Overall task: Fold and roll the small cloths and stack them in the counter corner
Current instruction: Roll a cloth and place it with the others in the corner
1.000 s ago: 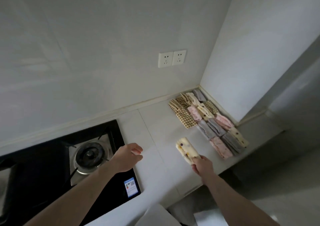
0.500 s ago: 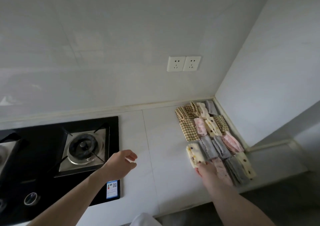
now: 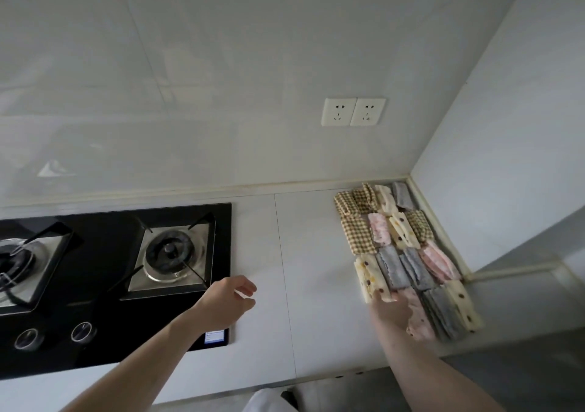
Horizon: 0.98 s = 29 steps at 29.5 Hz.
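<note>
Cream roll's (image 3: 371, 276) near end behind hand (image 3: 392, 312)

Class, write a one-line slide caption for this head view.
Right hand sets a cream dotted rolled cloth beside the rolled cloths in the counter corner.

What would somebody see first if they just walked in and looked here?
Probably the patch of rolled cloths, checked, pink, grey and spotted, packed side by side in the counter's right corner. The right hand reaches to a spotted roll at the patch's near left edge. On the left sits a black stove, with the left hand hovering near it, holding nothing.
</note>
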Tool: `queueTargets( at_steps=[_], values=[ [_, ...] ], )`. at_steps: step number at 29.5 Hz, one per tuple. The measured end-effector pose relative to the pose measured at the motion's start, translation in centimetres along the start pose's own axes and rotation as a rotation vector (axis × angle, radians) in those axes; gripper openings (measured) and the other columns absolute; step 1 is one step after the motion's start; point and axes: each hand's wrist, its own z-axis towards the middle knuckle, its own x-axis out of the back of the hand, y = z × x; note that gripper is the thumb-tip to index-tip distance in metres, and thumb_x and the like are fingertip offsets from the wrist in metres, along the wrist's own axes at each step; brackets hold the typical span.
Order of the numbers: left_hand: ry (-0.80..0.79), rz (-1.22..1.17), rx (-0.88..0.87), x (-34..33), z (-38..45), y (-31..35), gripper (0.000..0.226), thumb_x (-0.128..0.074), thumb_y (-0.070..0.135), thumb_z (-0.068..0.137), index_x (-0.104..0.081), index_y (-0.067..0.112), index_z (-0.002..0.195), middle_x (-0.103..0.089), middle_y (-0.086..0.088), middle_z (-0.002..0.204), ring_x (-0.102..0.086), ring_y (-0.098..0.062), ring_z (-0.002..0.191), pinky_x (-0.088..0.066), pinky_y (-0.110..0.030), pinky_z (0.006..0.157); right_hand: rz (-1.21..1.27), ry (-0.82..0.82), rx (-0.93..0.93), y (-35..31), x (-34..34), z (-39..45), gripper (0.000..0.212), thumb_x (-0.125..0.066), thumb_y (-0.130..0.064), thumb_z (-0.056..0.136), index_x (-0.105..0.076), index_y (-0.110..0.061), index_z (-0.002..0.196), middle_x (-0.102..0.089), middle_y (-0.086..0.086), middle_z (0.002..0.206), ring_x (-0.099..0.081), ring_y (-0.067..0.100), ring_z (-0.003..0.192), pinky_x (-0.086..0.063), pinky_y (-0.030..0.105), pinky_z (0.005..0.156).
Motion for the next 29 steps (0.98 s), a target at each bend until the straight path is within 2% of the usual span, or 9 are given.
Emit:
queueTargets(
  at_steps=[3,8,10,14,17,20,21,24,29],
  values=[
    [-0.004,-0.006,0.007,0.4,-1.2,-1.1,0.021,-0.071,0.025,0.091,-0.069,0.031,0.111,-0.07,0.014,0.107,-0.068,-0.004,0.095,-0.056,-0.025,0.089,-0.03,0.039,0.046,0.1,0.2,-2.2,0.049,-0.073,-0.027,0.092,-0.057,-0.003,0.131,-0.051,0.028,0.135,-0.057,0.046,0.117,-0.05,0.051,0.094],
    [0.045,-0.036,0.035,2.1,-5.0,-4.2,0.02,-0.07,0.023,0.092,-0.071,0.029,0.111,-0.07,0.014,0.106,-0.066,-0.002,0.095,-0.057,-0.025,0.09,-0.041,-0.054,0.208,-0.6,-1.6,-7.9,0.039,-0.068,-0.023,0.095,-0.056,-0.01,0.131,-0.047,0.02,0.14,-0.061,0.04,0.116,-0.053,0.049,0.095],
    [0.065,-0.059,0.063,3.3,-7.2,-6.1,0.022,-0.07,0.022,0.093,-0.07,0.028,0.113,-0.069,0.014,0.107,-0.066,-0.004,0.097,-0.058,-0.027,0.089,-0.041,-0.144,0.289,-1.3,-3.4,-11.1,0.038,-0.066,-0.02,0.096,-0.056,-0.012,0.133,-0.046,0.015,0.142,-0.063,0.036,0.114,-0.054,0.043,0.094],
    [0.124,-0.111,0.108,6.1,-12.8,-10.9,0.026,-0.071,0.021,0.092,-0.069,0.028,0.118,-0.07,0.013,0.11,-0.067,-0.004,0.098,-0.058,-0.028,0.093,-0.048,-0.363,0.478,-2.9,-7.9,-19.9,0.036,-0.065,-0.019,0.096,-0.055,-0.02,0.13,-0.046,0.004,0.135,-0.063,0.022,0.102,-0.048,0.028,0.082],
    [0.214,-0.14,0.164,8.3,-17.6,-15.1,0.028,-0.07,0.021,0.092,-0.069,0.028,0.12,-0.07,0.011,0.109,-0.068,-0.006,0.095,-0.058,-0.025,0.085,-0.049,-0.531,0.61,-4.0,-11.7,-27.4,0.037,-0.068,-0.018,0.094,-0.055,-0.022,0.129,-0.051,0.0,0.131,-0.063,0.017,0.098,-0.044,0.011,0.071],
    [0.3,-0.158,0.222,10.3,-22.6,-19.7,0.027,-0.068,0.025,0.094,-0.066,0.036,0.118,-0.069,0.01,0.106,-0.07,-0.009,0.091,-0.059,-0.022,0.07,-0.055,-0.696,0.717,-4.6,-15.1,-34.6,0.036,-0.07,-0.023,0.093,-0.056,-0.029,0.126,-0.052,-0.007,0.13,-0.063,0.006,0.097,-0.045,0.011,0.068],
    [0.33,-0.159,0.239,11.0,-24.2,-21.2,0.026,-0.067,0.026,0.094,-0.065,0.038,0.117,-0.069,0.01,0.108,-0.069,-0.008,0.092,-0.059,-0.022,0.071,-0.053,-0.746,0.747,-4.8,-16.0,-37.0,0.037,-0.07,-0.024,0.093,-0.056,-0.03,0.127,-0.051,-0.009,0.13,-0.062,0.004,0.098,-0.045,0.011,0.068],
    [0.429,-0.161,0.277,12.5,-28.7,-25.6,0.028,-0.067,0.025,0.095,-0.066,0.033,0.122,-0.064,0.012,0.122,-0.065,-0.004,0.102,-0.056,-0.025,0.086,-0.067,-0.865,0.813,-5.3,-18.3,-43.5,0.04,-0.071,-0.024,0.092,-0.056,-0.03,0.129,-0.05,-0.013,0.129,-0.061,0.002,0.101,-0.046,0.012,0.072],
    [0.571,-0.218,0.316,14.8,-34.4,-30.1,0.026,-0.068,0.025,0.095,-0.065,0.031,0.12,-0.065,0.009,0.122,-0.065,-0.003,0.1,-0.051,-0.019,0.08,-0.117,-1.046,0.912,-6.5,-20.9,-51.2,0.037,-0.068,-0.025,0.093,-0.054,-0.037,0.124,-0.049,-0.016,0.129,-0.059,0.002,0.109,-0.047,0.013,0.073]
  ],
)
